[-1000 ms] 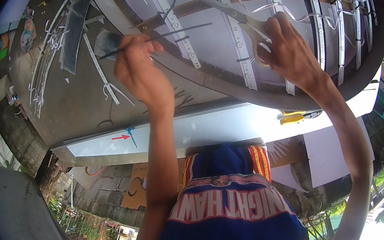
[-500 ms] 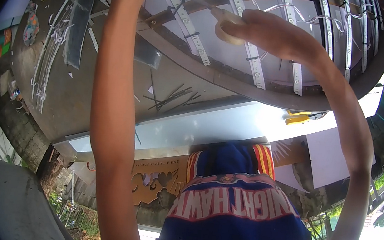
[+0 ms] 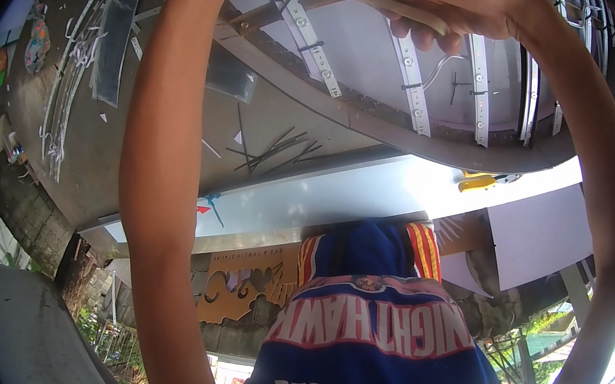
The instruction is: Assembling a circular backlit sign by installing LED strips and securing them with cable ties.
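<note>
My right hand (image 3: 453,6) is wrapped around a pair of scissors with cream handles (image 3: 414,13), near the top edge. The handle loops are spread apart, and the thin blades point left toward a black cable tie standing up from an LED strip (image 3: 298,14). More LED strips (image 3: 412,86) run across the inside of a large round dark-rimmed frame (image 3: 361,131), fixed with black ties and joined by white wires. My left forearm (image 3: 169,129) reaches up beside the frame's left side; its hand is beyond the top edge, so its fingers are hidden.
Yellow-handled pliers (image 3: 477,184) lie under the frame's near rim on a glossy white surface (image 3: 307,192). Cut black tie ends (image 3: 274,149) are scattered on the grey tabletop (image 3: 149,165). Farther left are loose white wires (image 3: 77,64) and a clear plastic sleeve (image 3: 115,38).
My right hand has moved up with the scissors, whose handles now spread apart. My left forearm has shifted slightly left, its hand passing out of the top edge.
</note>
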Demonstrator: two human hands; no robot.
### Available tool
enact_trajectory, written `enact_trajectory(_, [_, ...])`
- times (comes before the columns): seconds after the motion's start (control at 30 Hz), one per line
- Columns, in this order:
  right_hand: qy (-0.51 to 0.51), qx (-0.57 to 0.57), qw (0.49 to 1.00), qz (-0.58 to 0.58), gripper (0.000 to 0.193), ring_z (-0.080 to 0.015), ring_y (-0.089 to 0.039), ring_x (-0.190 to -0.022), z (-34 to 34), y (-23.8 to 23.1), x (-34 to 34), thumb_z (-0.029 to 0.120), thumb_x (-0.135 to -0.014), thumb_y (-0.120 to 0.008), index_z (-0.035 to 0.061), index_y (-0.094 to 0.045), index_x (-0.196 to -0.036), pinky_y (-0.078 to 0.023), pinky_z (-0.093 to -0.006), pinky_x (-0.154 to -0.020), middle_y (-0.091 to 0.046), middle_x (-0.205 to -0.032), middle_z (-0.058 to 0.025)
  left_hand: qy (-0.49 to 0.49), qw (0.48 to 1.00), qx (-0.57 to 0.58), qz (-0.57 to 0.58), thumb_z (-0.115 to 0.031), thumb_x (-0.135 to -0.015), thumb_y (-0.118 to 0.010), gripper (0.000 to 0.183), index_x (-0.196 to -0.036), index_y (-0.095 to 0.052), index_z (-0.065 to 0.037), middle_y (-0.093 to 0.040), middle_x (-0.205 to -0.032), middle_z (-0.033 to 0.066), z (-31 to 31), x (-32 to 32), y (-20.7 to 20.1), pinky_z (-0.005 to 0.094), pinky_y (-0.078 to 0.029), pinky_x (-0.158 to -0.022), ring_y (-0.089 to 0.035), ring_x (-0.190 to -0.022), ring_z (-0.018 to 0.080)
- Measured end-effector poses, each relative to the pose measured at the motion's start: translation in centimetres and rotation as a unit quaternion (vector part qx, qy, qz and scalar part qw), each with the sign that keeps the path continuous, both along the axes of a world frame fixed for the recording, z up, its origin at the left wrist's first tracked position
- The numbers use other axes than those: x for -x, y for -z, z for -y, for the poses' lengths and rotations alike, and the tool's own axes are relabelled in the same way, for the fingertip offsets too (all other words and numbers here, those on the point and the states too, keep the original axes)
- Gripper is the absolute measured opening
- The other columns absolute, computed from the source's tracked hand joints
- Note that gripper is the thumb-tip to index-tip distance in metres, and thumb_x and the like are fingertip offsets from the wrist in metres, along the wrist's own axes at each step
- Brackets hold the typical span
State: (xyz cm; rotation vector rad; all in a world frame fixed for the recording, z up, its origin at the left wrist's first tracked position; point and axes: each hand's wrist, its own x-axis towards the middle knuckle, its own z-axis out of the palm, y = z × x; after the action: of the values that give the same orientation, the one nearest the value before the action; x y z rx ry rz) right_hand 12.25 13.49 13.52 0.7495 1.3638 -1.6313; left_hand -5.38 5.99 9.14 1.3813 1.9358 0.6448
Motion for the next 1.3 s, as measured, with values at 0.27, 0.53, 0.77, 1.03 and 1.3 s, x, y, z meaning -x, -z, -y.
enact_trajectory(0.27, [-0.041, -0.031, 0.997, -0.057, 0.049, -0.0084, -0.054, -0.054, -0.6, -0.6, 1.7, 0.065, -0.092, -0.039, 0.0182, -0.052, -0.100, -0.037, -0.0204, -0.040, -0.053, -0.069, -0.0016, 0.012, 0.997, -0.053, 0.052, -0.028, -0.093, -0.050, 0.038, -0.065, -0.057, -0.003, -0.050, -0.058, 0.0026, -0.8, 1.2, 1.9, 0.0342, -0.037, -0.054, -0.045, -0.054, 0.0151])
enact_trajectory(0.53, [-0.020, -0.062, 0.998, 0.000, 0.046, -0.0090, -0.054, -0.051, 0.8, -0.2, 2.7, 0.062, -0.091, -0.047, 0.0164, -0.054, -0.097, -0.037, -0.0202, -0.039, -0.055, -0.067, -0.0018, -0.090, 0.994, 0.019, 0.052, -0.029, -0.091, -0.052, 0.037, -0.064, -0.057, -0.004, -0.046, -0.054, 0.0021, -0.5, 1.2, 1.4, 0.0352, -0.036, -0.051, -0.042, -0.051, 0.0143])
enact_trajectory(0.77, [0.018, -0.041, 0.998, 0.043, 0.034, -0.0098, -0.055, -0.053, 1.0, 0.8, 2.1, 0.044, -0.090, -0.063, 0.0117, -0.063, -0.101, -0.038, -0.0198, -0.039, -0.056, -0.068, -0.0018, -0.055, 0.994, -0.084, 0.036, -0.029, -0.091, -0.052, 0.039, -0.062, -0.056, -0.004, -0.046, -0.053, 0.0034, -0.5, 1.3, 3.2, 0.0360, -0.036, -0.054, -0.043, -0.051, 0.0153])
enact_trajectory(1.03, [0.029, -0.082, 0.996, 0.009, 0.027, -0.0112, -0.047, -0.050, 1.4, 2.9, 1.9, 0.033, -0.095, -0.055, 0.0063, -0.060, -0.094, -0.038, -0.0218, -0.040, -0.048, -0.064, -0.0033, -0.117, 0.982, -0.141, 0.048, -0.029, -0.094, -0.050, 0.038, -0.063, -0.052, -0.007, -0.048, -0.057, 0.0014, -1.3, 2.4, 0.9, 0.0338, -0.033, -0.049, -0.042, -0.051, 0.0145])
enact_trajectory(1.3, [0.163, -0.128, 0.977, -0.044, 0.059, -0.0108, -0.046, -0.064, 6.1, 0.2, -6.2, 0.055, -0.089, -0.057, 0.0023, -0.057, -0.116, -0.048, -0.0255, -0.059, -0.047, -0.076, -0.0022, -0.259, 0.869, -0.251, 0.338, -0.017, -0.095, -0.052, 0.019, -0.080, -0.047, -0.008, -0.045, -0.072, 0.0016, 7.8, 5.0, -6.3, 0.0264, -0.032, -0.057, -0.044, -0.067, 0.0104])
